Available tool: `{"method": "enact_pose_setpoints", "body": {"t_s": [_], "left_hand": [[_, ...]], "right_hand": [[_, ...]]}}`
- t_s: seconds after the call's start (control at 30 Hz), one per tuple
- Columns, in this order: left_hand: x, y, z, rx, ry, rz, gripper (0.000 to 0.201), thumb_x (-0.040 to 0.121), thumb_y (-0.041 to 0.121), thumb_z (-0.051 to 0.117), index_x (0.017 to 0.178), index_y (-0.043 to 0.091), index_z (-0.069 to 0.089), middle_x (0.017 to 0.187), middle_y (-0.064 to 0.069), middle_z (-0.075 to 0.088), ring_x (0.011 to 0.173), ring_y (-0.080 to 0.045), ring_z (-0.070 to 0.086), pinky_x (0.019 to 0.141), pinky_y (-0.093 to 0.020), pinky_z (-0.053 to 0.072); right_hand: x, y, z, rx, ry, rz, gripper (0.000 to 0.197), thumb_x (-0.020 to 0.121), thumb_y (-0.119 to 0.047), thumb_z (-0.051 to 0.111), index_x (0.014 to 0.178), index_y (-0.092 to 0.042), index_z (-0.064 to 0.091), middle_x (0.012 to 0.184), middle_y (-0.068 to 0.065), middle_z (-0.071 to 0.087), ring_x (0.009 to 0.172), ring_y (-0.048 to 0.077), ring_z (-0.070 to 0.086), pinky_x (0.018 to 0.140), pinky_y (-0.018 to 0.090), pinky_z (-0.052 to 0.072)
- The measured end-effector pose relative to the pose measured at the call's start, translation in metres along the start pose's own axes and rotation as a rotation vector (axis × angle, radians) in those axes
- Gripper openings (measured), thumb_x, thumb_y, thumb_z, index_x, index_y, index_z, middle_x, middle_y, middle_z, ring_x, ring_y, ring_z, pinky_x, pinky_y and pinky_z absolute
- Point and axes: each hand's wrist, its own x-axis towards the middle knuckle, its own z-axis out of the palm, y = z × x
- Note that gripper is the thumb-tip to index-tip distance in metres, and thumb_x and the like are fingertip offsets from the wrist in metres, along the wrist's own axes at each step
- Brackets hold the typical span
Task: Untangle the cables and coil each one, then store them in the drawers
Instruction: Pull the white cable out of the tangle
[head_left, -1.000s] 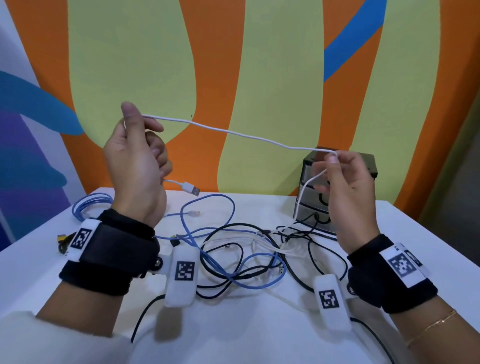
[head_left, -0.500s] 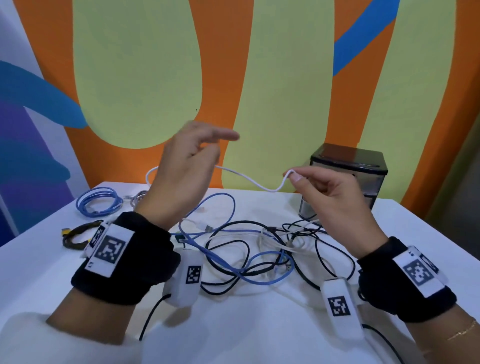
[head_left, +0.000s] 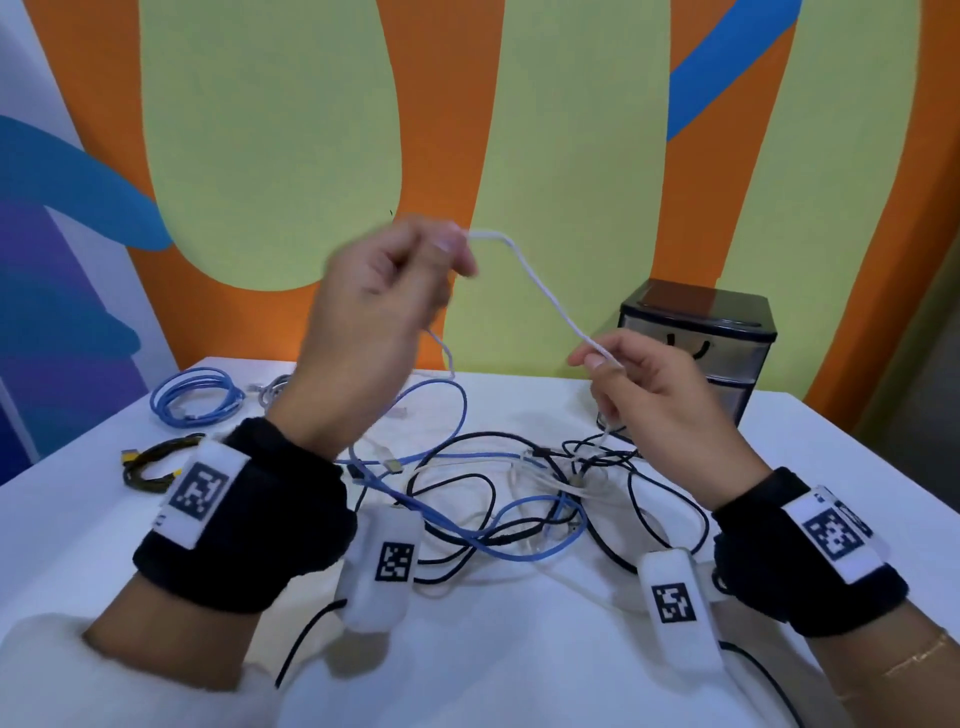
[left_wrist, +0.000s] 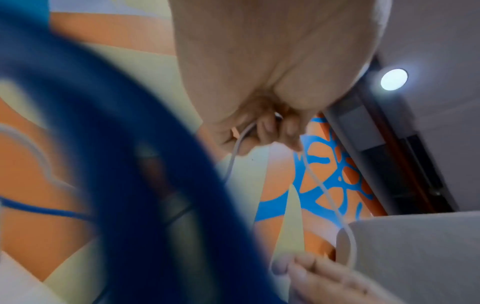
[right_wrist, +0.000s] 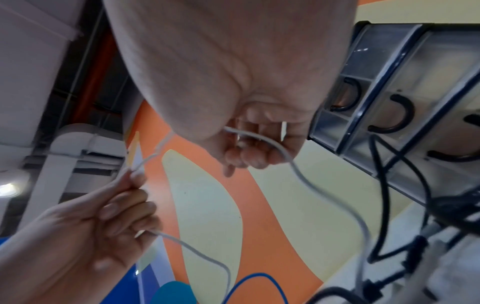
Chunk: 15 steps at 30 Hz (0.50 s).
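Observation:
A thin white cable (head_left: 545, 288) stretches in the air between my two hands above the table. My left hand (head_left: 384, 291) is raised and pinches the cable at its fingertips; a loop of it hangs down behind the palm. My right hand (head_left: 644, 395) is lower and pinches the same cable (right_wrist: 298, 170) between thumb and forefinger, and the cable drops from it into the tangle of black, blue and white cables (head_left: 509, 499) on the table. The small drawer unit (head_left: 701, 338) stands at the back right, drawers shut.
A coiled light-blue cable (head_left: 195, 397) and a coiled black-and-yellow cable (head_left: 150, 465) lie at the table's left. A grey cable end (head_left: 272, 392) lies near them. The white table (head_left: 519, 649) meets a painted orange and green wall behind.
My left hand has swung from far left toward the middle and risen, shortening the span of white cable. My right hand has dropped a little and still holds the cable.

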Motion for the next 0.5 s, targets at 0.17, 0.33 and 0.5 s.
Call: {"method": "enact_pose_setpoints", "body": {"t_s": [0.17,0.33,0.5], "left_hand": [[0.017,-0.003,-0.038,-0.201,0.501,-0.026,0.032,0.112,0.020,0.050,0.082,0.021,0.059,0.057,0.012,0.036,0.054,-0.011,0.026,0.053,-0.026,0.023],[0.017,-0.018,-0.042,-0.037,0.443,-0.155,0.034,0.110,0.025,0.059,0.078,0.016,0.068,0.067,-0.001,0.040,0.053,-0.010,0.030,0.053,-0.029,0.021],[0.014,-0.018,-0.033,-0.051,0.329,-0.131,0.030,0.111,0.024,0.057,0.089,0.010,0.071,0.063,-0.001,0.036,0.056,-0.016,0.027,0.055,-0.030,0.023]], "right_hand": [[0.007,0.015,-0.010,0.177,0.146,0.188,0.021,0.113,-0.016,0.044,0.109,-0.007,0.062,0.070,0.008,0.060,0.067,0.025,0.053,0.070,0.041,0.046],[0.007,0.011,-0.009,0.272,0.079,0.235,0.020,0.111,-0.017,0.049,0.106,-0.012,0.067,0.062,0.003,0.050,0.062,0.017,0.046,0.070,0.038,0.039],[-0.005,-0.011,-0.004,0.194,-0.126,0.138,0.013,0.095,-0.022,0.073,0.107,-0.019,0.077,0.081,0.015,0.070,0.094,0.025,0.073,0.094,0.034,0.046]]}}
